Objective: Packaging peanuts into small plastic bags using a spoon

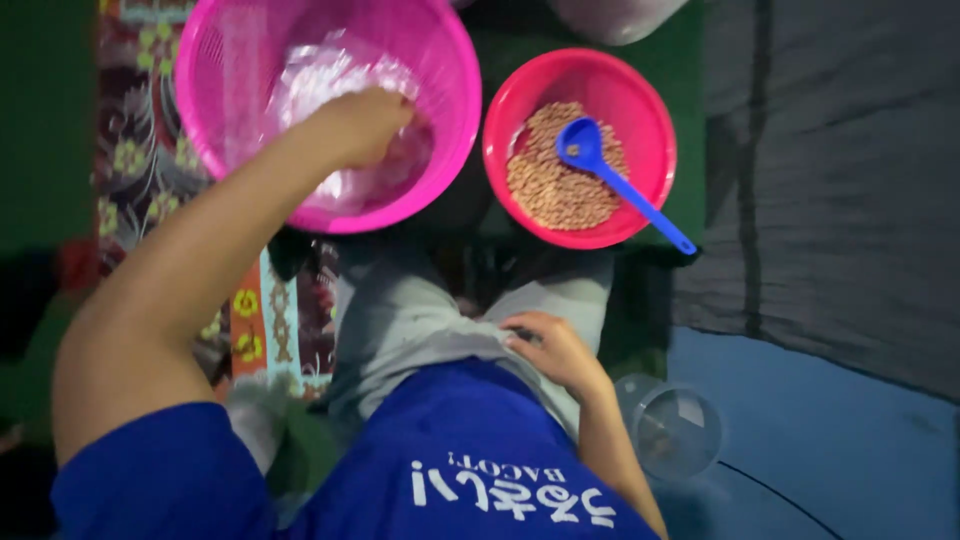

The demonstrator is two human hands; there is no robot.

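While gripped, clear plastic (330, 85) looks crumpled, glossy.

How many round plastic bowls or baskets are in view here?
2. A pink basket at upper left, with the left hand inside, and a red bowl of beans beside it. A cut-off container at the top edge may be another.

A thin, clear, crinkled plastic bag (325, 85) lies inside the round magenta plastic basket (440, 60) at the top left, pale and glossy against the basket's wall. The left hand (362, 125) rests on it. No labels, signs or screens show.
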